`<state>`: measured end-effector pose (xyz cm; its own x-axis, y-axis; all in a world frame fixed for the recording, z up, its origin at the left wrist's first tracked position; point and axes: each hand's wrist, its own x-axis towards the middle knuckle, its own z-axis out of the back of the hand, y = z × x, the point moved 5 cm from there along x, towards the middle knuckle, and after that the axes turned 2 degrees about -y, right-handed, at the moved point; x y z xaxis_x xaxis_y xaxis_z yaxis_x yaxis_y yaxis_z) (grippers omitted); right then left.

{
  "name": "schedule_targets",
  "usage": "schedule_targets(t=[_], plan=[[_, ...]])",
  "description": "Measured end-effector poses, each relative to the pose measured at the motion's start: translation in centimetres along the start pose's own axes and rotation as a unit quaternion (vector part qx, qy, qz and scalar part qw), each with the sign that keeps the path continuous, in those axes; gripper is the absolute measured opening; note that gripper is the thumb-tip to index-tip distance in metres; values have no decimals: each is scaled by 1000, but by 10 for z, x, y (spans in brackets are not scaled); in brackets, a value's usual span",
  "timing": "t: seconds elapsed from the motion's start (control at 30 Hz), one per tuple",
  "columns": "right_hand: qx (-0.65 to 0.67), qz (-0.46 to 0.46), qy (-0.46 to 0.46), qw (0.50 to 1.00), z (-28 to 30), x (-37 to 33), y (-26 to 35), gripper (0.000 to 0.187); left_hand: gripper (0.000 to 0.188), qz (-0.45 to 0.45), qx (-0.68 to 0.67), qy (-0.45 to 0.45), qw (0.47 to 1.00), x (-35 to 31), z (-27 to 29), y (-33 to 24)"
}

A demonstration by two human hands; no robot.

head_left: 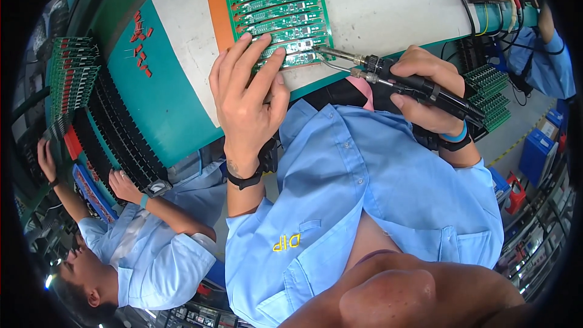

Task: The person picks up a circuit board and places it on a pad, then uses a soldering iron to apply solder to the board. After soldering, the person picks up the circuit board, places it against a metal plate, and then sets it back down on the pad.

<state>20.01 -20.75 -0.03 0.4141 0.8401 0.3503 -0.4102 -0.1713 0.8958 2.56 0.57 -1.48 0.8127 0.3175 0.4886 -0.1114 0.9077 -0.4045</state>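
Note:
A green circuit board panel (pixel 276 1), made of several long strips, lies on a white sheet on the bench. My left hand (pixel 249 94) rests flat on its near left corner, fingers spread, fingertips on the strips. My right hand (pixel 428 88) is wrapped round a black soldering iron (pixel 419 88) with a thin metal feed tube (pixel 343 68) alongside its barrel. The iron's tip touches or hovers just over the right end of the near strips; I cannot tell which. An orange piece (pixel 218 15) shows under the panel's left edge.
Small red components (pixel 141 48) are scattered on the green mat (pixel 161 100) at left. Beyond them are black conveyor tracks (pixel 124 118) and stacked circuit boards (pixel 73 76). A co-worker (pixel 152 255) in blue sits at lower left. More stacked boards (pixel 487 97) and cables stand at right.

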Motion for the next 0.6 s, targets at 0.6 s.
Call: schedule_targets(t=[0.6], plan=[[-16,35,-4,999,-1,11,9,42,32,1,7,1,1000,1,1,1]])
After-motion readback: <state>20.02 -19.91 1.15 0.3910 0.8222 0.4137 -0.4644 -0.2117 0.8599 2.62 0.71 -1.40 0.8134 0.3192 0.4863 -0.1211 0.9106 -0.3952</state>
